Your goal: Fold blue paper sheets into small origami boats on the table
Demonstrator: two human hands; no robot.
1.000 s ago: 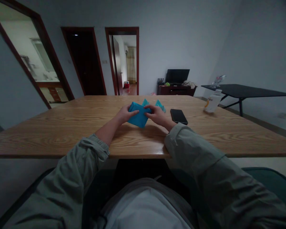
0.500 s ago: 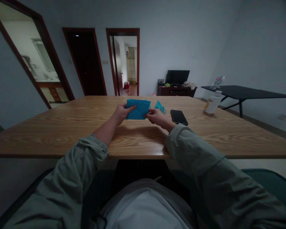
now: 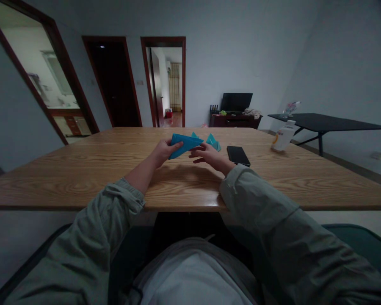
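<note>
A sheet of blue paper (image 3: 181, 145), folded so that it tapers to a point on the right, is held up above the wooden table. My left hand (image 3: 164, 151) grips its wide left end, thumb on the near face and the other fingers hidden behind. Close by the pointed end is my right hand (image 3: 207, 154), its fingers spread apart below the paper's lower edge. Whether it touches the tip I cannot tell. Just beyond it stand folded teal paper pieces (image 3: 212, 142) with pointed tops.
A black phone (image 3: 238, 156) lies on the wooden table (image 3: 114, 169) to the right of my right hand. Farther right stands a white bottle (image 3: 283, 136). Behind it is a black folding table (image 3: 330, 123). A television (image 3: 236, 103) sits on a low cabinet by the back wall.
The blue paper has gone from a rectangle to a shape tapering to the right. My right hand's fingers have loosened from its right edge and spread. My left hand keeps its hold.
</note>
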